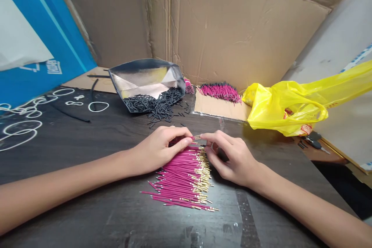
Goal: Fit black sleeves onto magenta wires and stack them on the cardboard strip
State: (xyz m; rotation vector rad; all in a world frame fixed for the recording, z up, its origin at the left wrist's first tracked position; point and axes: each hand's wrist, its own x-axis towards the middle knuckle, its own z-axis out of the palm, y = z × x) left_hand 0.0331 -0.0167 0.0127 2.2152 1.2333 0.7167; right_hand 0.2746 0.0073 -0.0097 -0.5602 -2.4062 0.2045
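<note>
Near the middle of the table, my left hand (165,145) is closed, its thumb and forefinger pinching pink wires with gold pin ends (197,137) that point right. My right hand (232,155) is at those ends, its forefinger tip touching them. A short black tube (204,145) shows at the tips of its bent thumb and fingers. Under and in front of both hands lies a spread of pink wires (180,178), gold ends to the right and bare silvery tips to the left. My left hand partly covers the pile's upper left.
Behind my hands, an open bag (145,77) spills short black tubes (162,108). Pink wires with black ends (221,91) lie on a cardboard piece (223,111). A yellow plastic bag (279,104) is at right, white rubber bands (99,106) at left. Cardboard (232,27) stands behind.
</note>
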